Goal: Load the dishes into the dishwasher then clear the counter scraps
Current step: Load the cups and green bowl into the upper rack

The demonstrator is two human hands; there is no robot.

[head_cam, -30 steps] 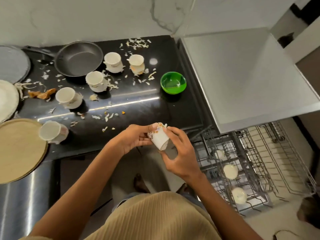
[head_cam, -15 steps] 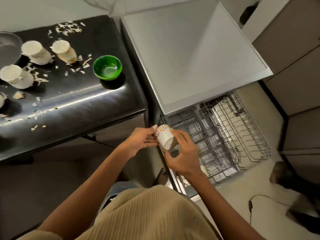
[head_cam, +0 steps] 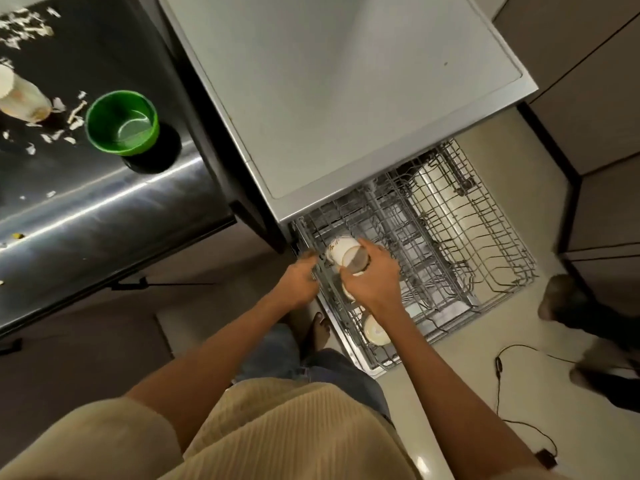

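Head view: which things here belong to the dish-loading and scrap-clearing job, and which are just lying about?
Job: cup held by right hand; left hand at the dishwasher rack; green bowl; counter scraps.
Lying about: black cable on floor.

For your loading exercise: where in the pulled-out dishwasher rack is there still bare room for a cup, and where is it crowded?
The rack's middle and right side, out to its far wire edge, show bare tines. The left column is crowded: the right hand holds a cup there, and another cup sits nearer the person.
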